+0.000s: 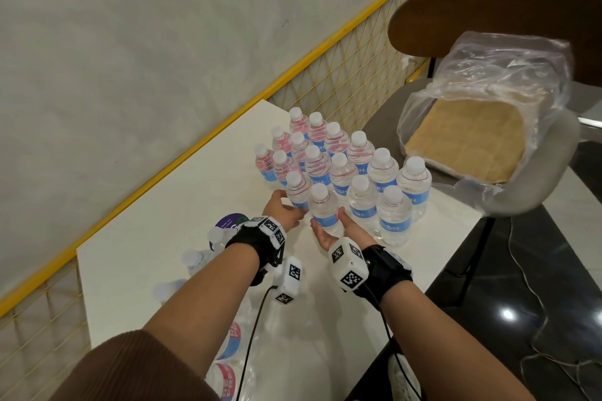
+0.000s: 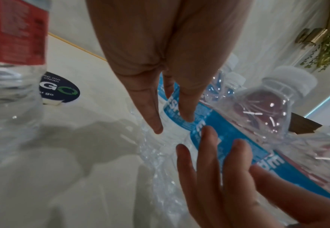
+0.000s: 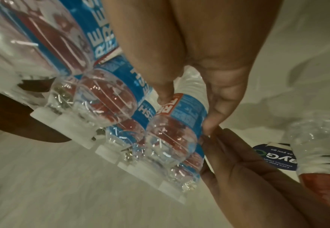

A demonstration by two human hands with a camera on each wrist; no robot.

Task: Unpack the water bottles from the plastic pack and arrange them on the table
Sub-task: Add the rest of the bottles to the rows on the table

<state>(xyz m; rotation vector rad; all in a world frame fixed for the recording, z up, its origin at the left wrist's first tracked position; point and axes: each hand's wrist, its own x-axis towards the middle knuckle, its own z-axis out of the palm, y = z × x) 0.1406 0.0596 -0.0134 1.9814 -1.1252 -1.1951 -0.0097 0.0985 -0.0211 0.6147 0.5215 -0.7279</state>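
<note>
- While the left hand [image 1: 282,209] curls round one upright bottle [image 1: 298,189] and the right hand [image 1: 338,228] cups the neighbouring bottle [image 1: 324,209] with relaxed, mostly straight fingers, both stand at the near edge of the packed group of bottles [image 1: 342,161] on the white surface [image 1: 156,225]; a sideways shove here could likely knock the row behind like skittles.
- The bottles stand touching, so a tilted one may lean on its neighbours and upset the rows.
- More bottles [image 1: 228,348] lie close under the forearms near the front edge; I judge a careless elbow could roll them off.
- The wrist cable [image 1: 252,335] hangs over them and could snag a cap.
- The thin bottle walls may buckle under a hard squeeze.
</note>
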